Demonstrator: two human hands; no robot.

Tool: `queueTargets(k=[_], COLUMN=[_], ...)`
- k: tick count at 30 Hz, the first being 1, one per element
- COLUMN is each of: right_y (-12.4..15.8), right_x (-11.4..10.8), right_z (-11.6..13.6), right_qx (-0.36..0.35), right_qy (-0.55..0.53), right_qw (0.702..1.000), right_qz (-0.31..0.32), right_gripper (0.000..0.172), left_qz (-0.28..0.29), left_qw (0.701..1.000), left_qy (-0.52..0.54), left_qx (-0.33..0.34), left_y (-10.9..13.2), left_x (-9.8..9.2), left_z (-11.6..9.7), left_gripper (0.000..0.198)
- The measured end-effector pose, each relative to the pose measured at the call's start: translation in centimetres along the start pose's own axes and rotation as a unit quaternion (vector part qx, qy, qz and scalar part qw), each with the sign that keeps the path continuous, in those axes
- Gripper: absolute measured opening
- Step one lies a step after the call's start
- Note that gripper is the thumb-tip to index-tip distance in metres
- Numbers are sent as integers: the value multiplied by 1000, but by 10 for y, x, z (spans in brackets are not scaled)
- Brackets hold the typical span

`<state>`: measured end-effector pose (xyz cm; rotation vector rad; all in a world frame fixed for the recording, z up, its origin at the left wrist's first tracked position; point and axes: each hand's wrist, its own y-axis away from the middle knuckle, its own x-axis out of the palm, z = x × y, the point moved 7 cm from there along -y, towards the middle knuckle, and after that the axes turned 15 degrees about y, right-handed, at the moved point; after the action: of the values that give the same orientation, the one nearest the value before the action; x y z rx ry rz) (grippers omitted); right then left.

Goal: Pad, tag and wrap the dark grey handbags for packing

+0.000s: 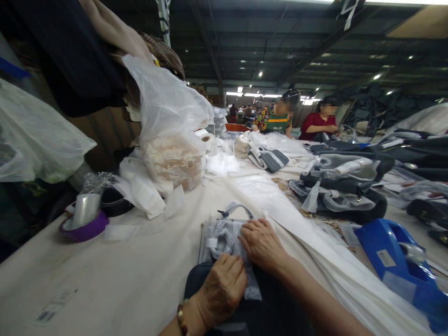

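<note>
A dark navy bag (196,276) lies in front of me at the table's near edge. On its upper part sits a coiled strap (221,237) wrapped in clear plastic, with a wrapped handle loop (238,207) standing above it. My left hand (224,285), with a beaded bracelet at the wrist, is closed over the bag just below the coil; its fingertips are hidden. My right hand (262,243) rests with fingers laid out on the plastic at the coil's right side. A strip of clear plastic (252,285) hangs down between the hands.
A purple tape ring (85,232) and a plastic-covered bundle (175,161) stand at left. To the right are a blue tape dispenser (388,254) and piles of dark bags (343,186). White sheeting (297,228) runs along the table. Two people (276,119) work at the far end.
</note>
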<state>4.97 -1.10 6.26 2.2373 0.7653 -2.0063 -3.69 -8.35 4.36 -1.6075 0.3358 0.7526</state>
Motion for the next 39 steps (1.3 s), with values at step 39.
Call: queueTargets(k=[39], right_y=[92], right_x=[-6], right_z=[32], right_qx=[-99], right_qy=[-115], right_qw=[973], right_qz=[-175], right_gripper=[30], left_qz=[114], left_qw=[990], left_qy=[68], left_qx=[48], left_y=[7], left_x=[-6], left_z=[-19], left_gripper=[28])
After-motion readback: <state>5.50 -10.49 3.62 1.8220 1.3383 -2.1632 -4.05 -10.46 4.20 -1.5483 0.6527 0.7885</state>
